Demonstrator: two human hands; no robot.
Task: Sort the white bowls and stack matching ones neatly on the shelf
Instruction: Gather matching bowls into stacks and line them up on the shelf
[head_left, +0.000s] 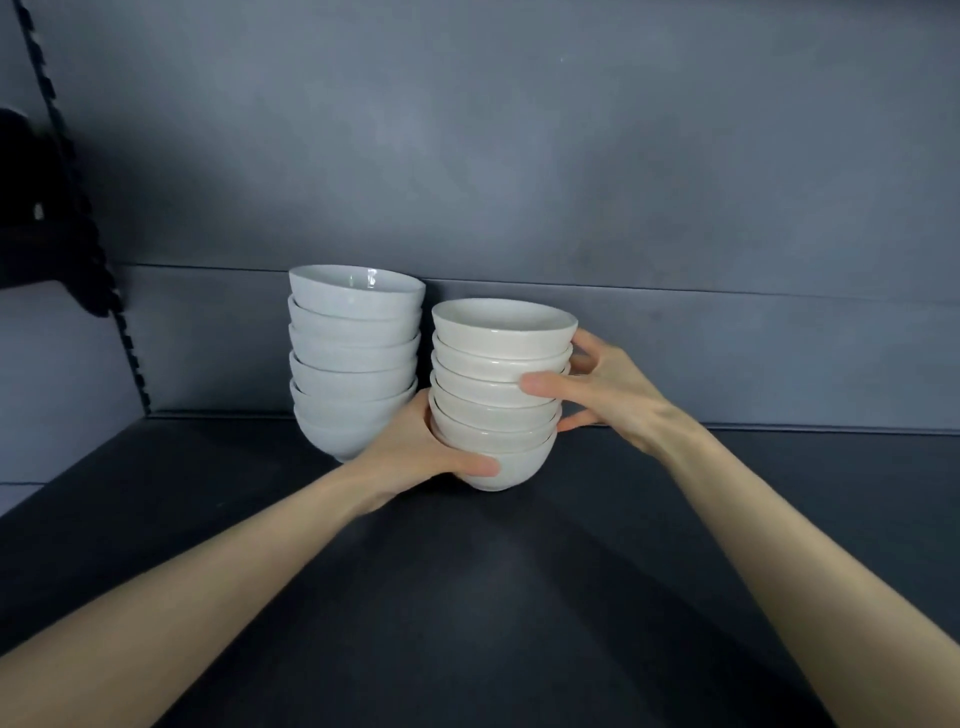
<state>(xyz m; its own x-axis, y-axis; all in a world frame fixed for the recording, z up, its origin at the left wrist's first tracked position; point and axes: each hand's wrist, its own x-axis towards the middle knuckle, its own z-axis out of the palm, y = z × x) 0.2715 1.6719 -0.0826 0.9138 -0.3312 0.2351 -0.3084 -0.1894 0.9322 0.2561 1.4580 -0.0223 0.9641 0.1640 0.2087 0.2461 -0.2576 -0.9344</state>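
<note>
Room is left on the shelf (519, 597) in front and rightward; passage is blocked by the back wall (519, 182), the grey-white stack (353, 364) and the cream stack (498, 405) (narrow gap between).

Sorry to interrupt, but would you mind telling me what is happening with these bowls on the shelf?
A person is holding a stack of cream-white bowls with both hands on the dark shelf. The left hand grips the bottom bowl, and the right hand grips the stack's right side midway up. Close beside it, to the left, stands a stack of cooler white bowls, its top bowl tilted.
</note>
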